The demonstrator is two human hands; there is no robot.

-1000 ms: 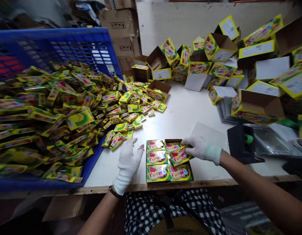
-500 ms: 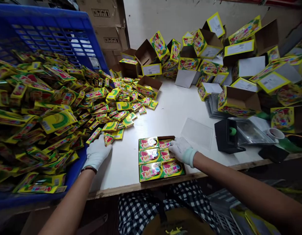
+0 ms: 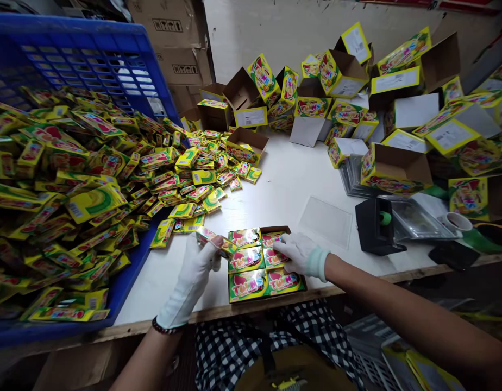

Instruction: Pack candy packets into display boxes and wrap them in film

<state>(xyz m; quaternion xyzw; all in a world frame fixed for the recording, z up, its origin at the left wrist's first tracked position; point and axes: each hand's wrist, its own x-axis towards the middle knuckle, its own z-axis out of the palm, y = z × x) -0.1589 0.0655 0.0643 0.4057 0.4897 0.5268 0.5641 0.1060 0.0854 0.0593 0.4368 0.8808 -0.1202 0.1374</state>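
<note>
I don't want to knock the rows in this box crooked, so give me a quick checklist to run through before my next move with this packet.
1. Packet gripped by the left hand: ok, pinched in the gloved fingers at the left edge of the box.
2. Right hand on the rows: ok, it rests on the box's right column.
3. Open slot in the box: cannot tell; six packet faces show, and the right hand covers part.
4. Box fully on the table: ok, though close to the front edge.
5. Gap between packet and box free: ok, nothing lies between them.
</note>
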